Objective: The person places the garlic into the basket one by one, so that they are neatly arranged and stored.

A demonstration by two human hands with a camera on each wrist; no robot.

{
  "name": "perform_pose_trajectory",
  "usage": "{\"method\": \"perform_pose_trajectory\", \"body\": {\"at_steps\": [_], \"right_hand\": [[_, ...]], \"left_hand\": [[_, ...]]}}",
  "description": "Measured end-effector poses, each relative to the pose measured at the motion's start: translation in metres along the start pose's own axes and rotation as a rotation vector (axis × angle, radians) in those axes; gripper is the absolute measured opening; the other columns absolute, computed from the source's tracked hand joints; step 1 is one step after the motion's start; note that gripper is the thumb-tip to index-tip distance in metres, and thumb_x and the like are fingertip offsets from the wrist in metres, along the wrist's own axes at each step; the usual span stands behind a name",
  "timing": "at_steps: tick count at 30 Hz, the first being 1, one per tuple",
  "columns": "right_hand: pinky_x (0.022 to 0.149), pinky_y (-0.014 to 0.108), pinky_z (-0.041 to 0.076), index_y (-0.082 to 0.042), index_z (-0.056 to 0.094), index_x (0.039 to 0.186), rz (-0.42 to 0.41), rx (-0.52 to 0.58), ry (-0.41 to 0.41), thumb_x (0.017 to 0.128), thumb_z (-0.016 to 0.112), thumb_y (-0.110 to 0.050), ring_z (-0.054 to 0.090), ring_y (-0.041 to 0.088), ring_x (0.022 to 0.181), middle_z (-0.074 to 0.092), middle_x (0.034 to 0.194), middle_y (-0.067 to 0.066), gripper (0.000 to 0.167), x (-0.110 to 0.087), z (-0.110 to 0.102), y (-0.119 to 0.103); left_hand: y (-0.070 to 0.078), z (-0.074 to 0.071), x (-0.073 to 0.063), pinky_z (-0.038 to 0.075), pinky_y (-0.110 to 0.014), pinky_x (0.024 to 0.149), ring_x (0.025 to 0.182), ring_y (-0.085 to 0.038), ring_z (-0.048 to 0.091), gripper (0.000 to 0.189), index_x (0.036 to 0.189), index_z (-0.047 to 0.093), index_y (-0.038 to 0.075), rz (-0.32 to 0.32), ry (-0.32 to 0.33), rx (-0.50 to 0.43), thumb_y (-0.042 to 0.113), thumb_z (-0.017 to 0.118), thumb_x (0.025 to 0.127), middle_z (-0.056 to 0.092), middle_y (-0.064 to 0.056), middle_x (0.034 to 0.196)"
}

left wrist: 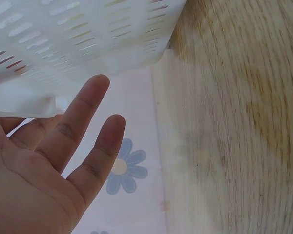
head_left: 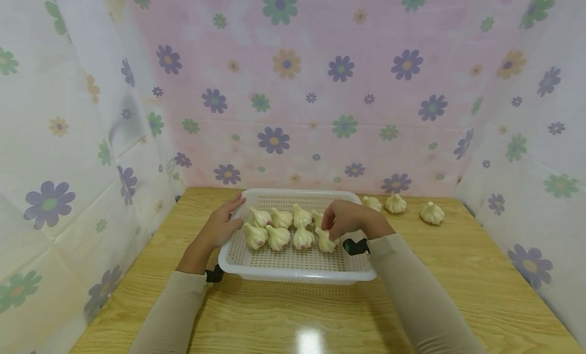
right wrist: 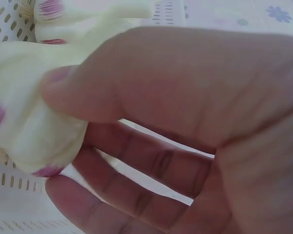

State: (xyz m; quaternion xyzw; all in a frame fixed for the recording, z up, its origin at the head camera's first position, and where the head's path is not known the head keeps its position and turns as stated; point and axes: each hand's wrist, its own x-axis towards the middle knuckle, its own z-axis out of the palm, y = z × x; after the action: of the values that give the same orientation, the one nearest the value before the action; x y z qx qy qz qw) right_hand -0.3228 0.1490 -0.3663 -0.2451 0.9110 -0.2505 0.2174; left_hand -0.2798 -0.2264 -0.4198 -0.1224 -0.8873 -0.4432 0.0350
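Note:
A white slotted plastic basket (head_left: pixel 297 274) stands on the table with several pale garlic bulbs, purple-marked at the base, in two rows, such as this garlic bulb (head_left: pixel 278 238) in the front row. My right hand (head_left: pixel 348 217) pinches the rightmost front bulb (right wrist: pixel 49 131) between thumb and fingers, inside the basket. Beside that bulb, another bulb (right wrist: pixel 63 19) shows in the right wrist view; in the head view my hand partly covers the back row's right end. My left hand (head_left: pixel 217 229) touches the basket's left rim, its fingers extended; the left wrist view hides its thumb.
Three more garlic bulbs lie on the wooden table (head_left: pixel 256 318) right of the basket: one (head_left: pixel 372 203) near the rim, a second (head_left: pixel 395 204) beside it, and a third (head_left: pixel 432 213) farther right. Flower-patterned cloth (head_left: pixel 311 155) hangs behind and along both sides.

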Motion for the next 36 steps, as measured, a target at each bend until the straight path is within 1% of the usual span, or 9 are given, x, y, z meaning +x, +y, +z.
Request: {"method": "perform_pose_trajectory", "body": {"at_steps": [3,9,14,19,22,29,32,36], "right_hand": [[0.072,0.033,0.056,-0.014,0.076,0.097,-0.001,0.004,-0.005,0.077,0.078,0.001,0.063,0.018,0.084,0.07,0.103,0.002,0.025,-0.0012,-0.0004,0.0007],[0.064,0.031,0.049,-0.01,0.074,0.097,-0.012,-0.019,0.004,0.075,0.07,0.006,0.054,0.018,0.074,0.068,0.096,0.005,0.028,-0.0008,-0.0015,0.0015],[0.063,0.03,0.049,-0.009,0.072,0.094,-0.015,-0.023,0.011,0.076,0.072,0.005,0.055,0.017,0.073,0.067,0.09,0.004,0.023,0.0011,-0.0013,0.0009],[0.064,0.031,0.051,-0.009,0.072,0.094,-0.019,-0.013,-0.003,0.079,0.075,-0.001,0.057,0.017,0.071,0.068,0.087,0.004,0.018,0.0016,-0.0007,-0.0004],[0.063,0.031,0.051,-0.008,0.071,0.095,-0.013,-0.01,-0.013,0.08,0.075,-0.003,0.056,0.017,0.069,0.067,0.086,0.004,0.016,0.0012,-0.0004,-0.0008],[0.061,0.032,0.048,-0.007,0.07,0.095,-0.013,-0.019,-0.011,0.077,0.071,0.001,0.053,0.017,0.067,0.065,0.086,0.005,0.02,-0.0014,-0.0012,-0.0033],[0.063,0.032,0.049,-0.008,0.07,0.096,-0.011,-0.017,-0.01,0.077,0.075,-0.001,0.055,0.018,0.07,0.066,0.088,0.005,0.021,-0.0023,-0.0017,-0.0043],[0.067,0.033,0.051,-0.009,0.07,0.097,-0.017,-0.005,-0.02,0.076,0.084,-0.006,0.056,0.019,0.075,0.067,0.093,0.005,0.026,-0.0019,-0.0005,-0.003]], "left_hand": [[-0.0008,0.0008,0.0011,0.051,-0.054,0.106,0.151,-0.041,0.037,0.069,0.162,0.037,0.013,-0.004,-0.002,0.002,0.016,0.053,0.094,0.019,0.004,0.173],[-0.0003,0.0008,0.0014,0.05,-0.055,0.108,0.152,-0.04,0.036,0.069,0.161,0.038,0.012,0.003,0.004,0.01,0.016,0.053,0.094,0.02,0.003,0.173],[0.0003,0.0005,0.0008,0.052,-0.055,0.106,0.15,-0.041,0.038,0.069,0.161,0.038,0.011,0.002,0.002,0.01,0.016,0.053,0.094,0.019,0.003,0.173],[0.0021,-0.0002,-0.0001,0.051,-0.055,0.107,0.15,-0.04,0.037,0.07,0.161,0.038,0.011,-0.004,0.005,0.007,0.016,0.053,0.093,0.019,0.003,0.173],[0.003,-0.0005,-0.0004,0.052,-0.054,0.105,0.149,-0.041,0.04,0.069,0.161,0.038,0.011,-0.005,0.004,0.011,0.017,0.053,0.094,0.019,0.003,0.173],[0.0033,-0.0004,-0.0015,0.058,-0.049,0.097,0.147,-0.044,0.042,0.07,0.162,0.037,0.013,-0.005,-0.008,0.004,0.017,0.052,0.094,0.019,0.005,0.173],[0.0028,0.0,-0.0016,0.059,-0.048,0.096,0.146,-0.045,0.043,0.07,0.162,0.037,0.013,-0.002,-0.005,0.009,0.017,0.052,0.094,0.02,0.005,0.173],[0.0016,0.0007,-0.0013,0.058,-0.049,0.097,0.147,-0.044,0.042,0.07,0.162,0.037,0.013,-0.003,-0.001,0.018,0.017,0.052,0.093,0.02,0.006,0.173]]}}
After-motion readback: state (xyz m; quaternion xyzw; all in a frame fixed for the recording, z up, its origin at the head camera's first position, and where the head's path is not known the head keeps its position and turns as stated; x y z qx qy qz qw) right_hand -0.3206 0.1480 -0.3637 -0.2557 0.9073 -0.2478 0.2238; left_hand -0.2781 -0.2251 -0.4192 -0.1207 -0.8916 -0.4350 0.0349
